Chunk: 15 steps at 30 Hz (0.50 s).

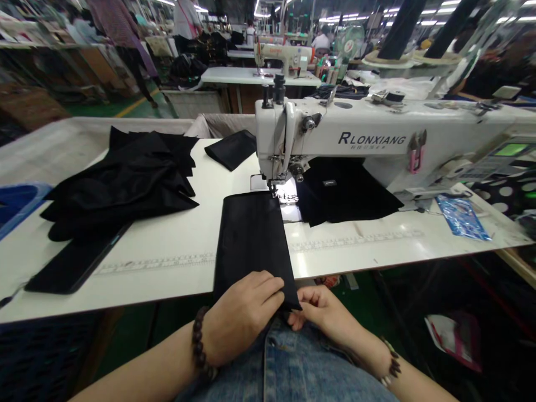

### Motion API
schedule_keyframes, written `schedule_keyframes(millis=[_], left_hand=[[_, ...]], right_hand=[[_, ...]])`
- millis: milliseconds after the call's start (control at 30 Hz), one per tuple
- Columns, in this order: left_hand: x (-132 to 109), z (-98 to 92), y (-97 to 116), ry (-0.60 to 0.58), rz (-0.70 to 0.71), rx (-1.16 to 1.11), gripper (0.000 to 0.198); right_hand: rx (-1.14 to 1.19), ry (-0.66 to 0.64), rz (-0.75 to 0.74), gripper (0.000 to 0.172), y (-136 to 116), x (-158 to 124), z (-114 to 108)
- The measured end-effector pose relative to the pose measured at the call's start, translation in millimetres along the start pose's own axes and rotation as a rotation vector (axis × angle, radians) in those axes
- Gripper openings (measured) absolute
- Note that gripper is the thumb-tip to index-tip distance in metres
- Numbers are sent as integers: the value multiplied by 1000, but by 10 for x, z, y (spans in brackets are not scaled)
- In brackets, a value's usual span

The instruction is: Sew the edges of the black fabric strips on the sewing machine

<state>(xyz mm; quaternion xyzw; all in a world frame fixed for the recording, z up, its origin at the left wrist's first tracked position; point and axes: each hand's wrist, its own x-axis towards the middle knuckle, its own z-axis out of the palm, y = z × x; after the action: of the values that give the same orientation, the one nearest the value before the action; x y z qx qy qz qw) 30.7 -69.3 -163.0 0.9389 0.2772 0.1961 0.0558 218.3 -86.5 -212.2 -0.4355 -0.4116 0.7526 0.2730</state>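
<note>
Far left on the counter [167,240], a heap of black fabric [129,173] partly covers a flat dark slab [79,262]; next, a folded black piece [232,149] lies behind. Black panel [251,240] sits mid-counter, front end overhanging the edge, far right corner at the presser foot [274,190]; can't tell if under it. Left hand [245,315] lies flat-ish on the panel, fingers together, thumb hidden, so grip unclear. Step looks like aligning the panel for stitching; next move likely calls for keeping the side edge straight. Right hand [322,310]: fingers closed, pinching the panel's near corner. Right of the needle, labelled black fabric [347,192], then a blue packet [463,218].
</note>
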Motion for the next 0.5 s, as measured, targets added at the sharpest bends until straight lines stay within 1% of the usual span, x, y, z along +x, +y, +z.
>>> schedule_keyframes(millis=[167,400,500], left_hand=[[-31,23,21,-42,0,-82,27],[-47,17,16,-15,1,-109,33],[-50,9,16,5,28,-89,30]], right_hand=[[-37,-26,-10,33,-70,-40,25],[-60,-34,-18,26,-123,-57,41],[-78,-49,-22,26,-139,-55,50]])
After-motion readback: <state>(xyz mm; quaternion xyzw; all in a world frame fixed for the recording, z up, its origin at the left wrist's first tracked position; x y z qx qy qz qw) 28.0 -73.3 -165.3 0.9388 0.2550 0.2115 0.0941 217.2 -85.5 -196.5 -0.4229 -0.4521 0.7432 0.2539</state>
